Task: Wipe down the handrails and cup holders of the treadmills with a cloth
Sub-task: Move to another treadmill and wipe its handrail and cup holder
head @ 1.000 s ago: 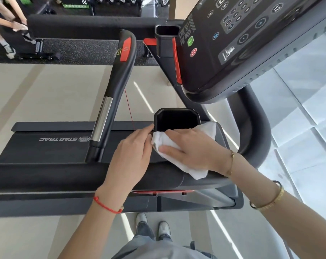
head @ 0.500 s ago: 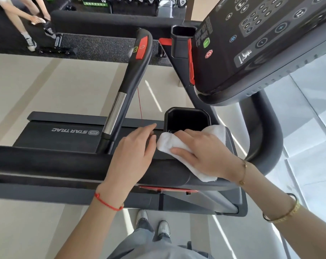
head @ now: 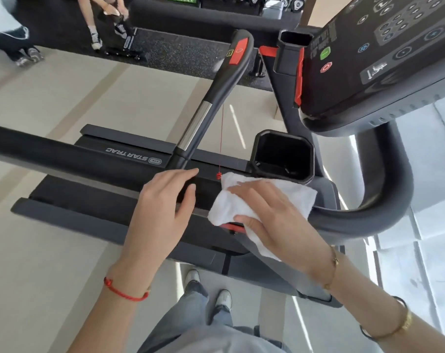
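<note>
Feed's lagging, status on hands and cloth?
Right hand flat on white cloth beside black cup holder. Left hand empty. Nothing blocking.

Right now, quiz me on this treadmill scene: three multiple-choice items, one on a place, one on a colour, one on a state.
1. Where does the white cloth lie?
A. inside the cup holder
B. on the bar just in front of the cup holder
C. on the floor

2. What colour is the string bracelet on the left wrist?
A. red
B. blue
C. green

3. How is the left hand?
A. gripping the cloth
B. clenched in a fist
C. open, resting on the bar beside the cloth

Answers: 1 B, the right hand presses it flat there, the holder empty. 2 A, it shows plainly red. 3 C, its fingers are spread and off the cloth.
</note>
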